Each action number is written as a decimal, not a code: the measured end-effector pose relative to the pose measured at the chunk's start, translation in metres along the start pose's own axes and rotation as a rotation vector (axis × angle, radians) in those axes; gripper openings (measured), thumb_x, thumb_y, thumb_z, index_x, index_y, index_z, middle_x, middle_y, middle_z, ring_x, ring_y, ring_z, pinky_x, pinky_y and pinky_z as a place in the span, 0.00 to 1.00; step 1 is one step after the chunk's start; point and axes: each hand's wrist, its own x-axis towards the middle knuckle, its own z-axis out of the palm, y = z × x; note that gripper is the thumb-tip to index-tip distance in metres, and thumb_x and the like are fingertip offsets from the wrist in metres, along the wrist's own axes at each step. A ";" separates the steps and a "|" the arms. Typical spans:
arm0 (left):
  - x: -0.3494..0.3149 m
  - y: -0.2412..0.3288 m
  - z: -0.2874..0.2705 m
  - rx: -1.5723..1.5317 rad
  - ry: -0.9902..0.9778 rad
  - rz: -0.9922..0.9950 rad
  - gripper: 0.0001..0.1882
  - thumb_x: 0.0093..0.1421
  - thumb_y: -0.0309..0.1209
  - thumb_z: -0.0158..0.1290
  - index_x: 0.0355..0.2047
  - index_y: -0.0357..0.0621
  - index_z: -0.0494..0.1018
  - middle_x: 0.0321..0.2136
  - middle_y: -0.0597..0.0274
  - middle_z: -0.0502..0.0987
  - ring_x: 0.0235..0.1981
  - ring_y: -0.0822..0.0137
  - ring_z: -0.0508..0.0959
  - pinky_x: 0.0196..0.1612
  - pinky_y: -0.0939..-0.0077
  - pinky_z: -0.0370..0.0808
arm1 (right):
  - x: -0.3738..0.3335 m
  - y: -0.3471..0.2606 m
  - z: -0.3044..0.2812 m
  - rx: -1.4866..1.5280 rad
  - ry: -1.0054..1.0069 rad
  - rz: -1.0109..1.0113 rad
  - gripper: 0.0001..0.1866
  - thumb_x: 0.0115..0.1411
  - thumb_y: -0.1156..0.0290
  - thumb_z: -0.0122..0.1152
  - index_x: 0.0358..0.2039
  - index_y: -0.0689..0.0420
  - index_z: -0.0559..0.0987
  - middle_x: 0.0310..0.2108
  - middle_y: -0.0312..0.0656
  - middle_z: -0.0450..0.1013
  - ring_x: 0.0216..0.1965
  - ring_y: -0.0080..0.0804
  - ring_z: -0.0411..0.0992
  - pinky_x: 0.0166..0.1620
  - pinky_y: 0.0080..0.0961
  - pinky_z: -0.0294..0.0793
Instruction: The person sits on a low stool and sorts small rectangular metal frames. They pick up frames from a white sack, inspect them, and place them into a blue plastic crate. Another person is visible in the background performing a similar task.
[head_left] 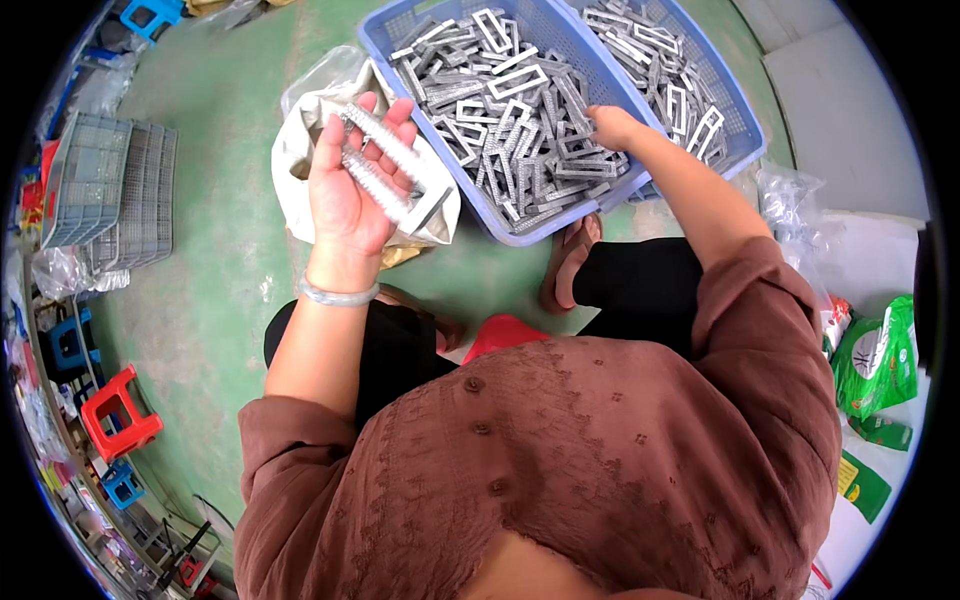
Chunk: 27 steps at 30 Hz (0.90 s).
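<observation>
My left hand (352,200) is turned palm up above a white woven sack (292,165), its fingers curled round a silver rectangular frame (384,140). The frame is long and narrow, with a ribbed, glittery surface and an open middle. My right hand (616,128) reaches into a blue plastic basket (640,92), near its right side wall. Its bent fingers close on the edge of another silver frame (572,103); the fingertips are partly hidden. Many loose frames of the same kind fill this basket in a jumbled heap.
A second blue basket (745,120) of frames adjoins on the right. Grey crates (135,190), a red stool (122,412) and blue stools stand at the left. A green bag (875,360) lies at the right. The floor (225,300) is green.
</observation>
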 end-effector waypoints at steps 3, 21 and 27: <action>-0.001 0.002 0.000 0.048 -0.012 -0.046 0.21 0.59 0.45 0.39 0.47 0.46 0.64 0.37 0.51 0.73 0.29 0.60 0.74 0.36 0.64 0.71 | 0.016 0.009 0.030 -0.031 -0.044 -0.051 0.30 0.45 0.64 0.61 0.48 0.62 0.65 0.37 0.55 0.71 0.41 0.48 0.70 0.44 0.35 0.69; 0.007 -0.004 -0.005 0.087 0.162 -0.035 0.20 0.57 0.40 0.44 0.42 0.37 0.65 0.28 0.57 0.71 0.28 0.61 0.71 0.36 0.64 0.68 | 0.040 -0.051 0.026 0.170 0.160 0.211 0.18 0.52 0.68 0.44 0.42 0.64 0.61 0.33 0.59 0.71 0.37 0.53 0.71 0.41 0.43 0.68; 0.005 0.000 -0.011 0.115 0.176 -0.036 0.17 0.56 0.38 0.45 0.40 0.37 0.66 0.27 0.56 0.70 0.28 0.62 0.70 0.35 0.66 0.69 | 0.026 -0.068 -0.046 0.171 0.339 0.075 0.18 0.50 0.69 0.47 0.40 0.65 0.64 0.31 0.59 0.72 0.35 0.54 0.71 0.42 0.42 0.68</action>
